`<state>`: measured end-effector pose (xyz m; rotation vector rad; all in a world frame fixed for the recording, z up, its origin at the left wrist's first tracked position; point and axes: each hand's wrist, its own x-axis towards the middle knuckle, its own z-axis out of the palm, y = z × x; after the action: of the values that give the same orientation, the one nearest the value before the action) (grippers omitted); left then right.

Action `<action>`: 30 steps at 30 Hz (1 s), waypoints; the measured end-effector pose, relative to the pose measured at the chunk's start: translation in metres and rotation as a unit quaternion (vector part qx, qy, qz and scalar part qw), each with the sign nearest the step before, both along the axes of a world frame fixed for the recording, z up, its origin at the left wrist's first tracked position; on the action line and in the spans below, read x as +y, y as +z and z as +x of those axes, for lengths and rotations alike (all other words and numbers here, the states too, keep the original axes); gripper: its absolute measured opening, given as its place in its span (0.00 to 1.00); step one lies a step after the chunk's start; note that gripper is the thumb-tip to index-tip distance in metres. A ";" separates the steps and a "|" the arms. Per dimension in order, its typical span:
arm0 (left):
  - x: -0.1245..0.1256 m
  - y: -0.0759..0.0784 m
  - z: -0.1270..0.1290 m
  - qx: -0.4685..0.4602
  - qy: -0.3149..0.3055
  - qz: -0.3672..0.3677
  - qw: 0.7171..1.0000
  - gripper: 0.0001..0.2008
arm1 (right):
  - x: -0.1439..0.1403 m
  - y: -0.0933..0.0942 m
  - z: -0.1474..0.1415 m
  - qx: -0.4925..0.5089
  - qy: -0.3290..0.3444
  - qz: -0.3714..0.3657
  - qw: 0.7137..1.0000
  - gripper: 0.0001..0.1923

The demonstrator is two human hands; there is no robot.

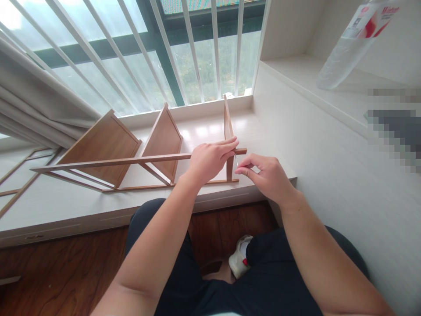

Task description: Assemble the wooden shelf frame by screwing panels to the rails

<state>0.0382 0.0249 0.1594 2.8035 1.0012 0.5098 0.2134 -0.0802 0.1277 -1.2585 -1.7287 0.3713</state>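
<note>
Light-brown wooden shelf rack (131, 162), lying on its side on a pale window ledge (66, 206), under assembly.
Left hand (210, 160) clamps the top rail; right hand (268, 175) pinches a thin metal tool (236, 159) at the end joint, apparently tightening a fastener, which next calls for steady turning. White window bars (194, 52) and a clear plastic bottle (351, 44) lie beyond.

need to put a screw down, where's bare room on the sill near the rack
Bare sill runs along the front edge, left of the left hand. Another strip lies between the wooden rack and the window. It is crowded where both hands meet; the right hand pinches a thin tool.
</note>
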 end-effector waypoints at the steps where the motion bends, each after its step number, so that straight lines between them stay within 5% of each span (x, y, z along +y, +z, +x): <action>1: 0.000 0.000 0.000 -0.002 -0.001 0.001 1.000 0.19 | 0.000 0.000 0.000 0.001 -0.002 -0.001 1.000 0.11; 30: 0.000 -0.001 0.000 -0.001 -0.001 0.003 1.000 0.19 | 0.001 0.000 0.004 0.034 -0.015 0.001 0.999 0.15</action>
<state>0.0383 0.0246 0.1586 2.8089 0.9973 0.5151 0.2172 -0.0795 0.1280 -1.2552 -1.6512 0.3899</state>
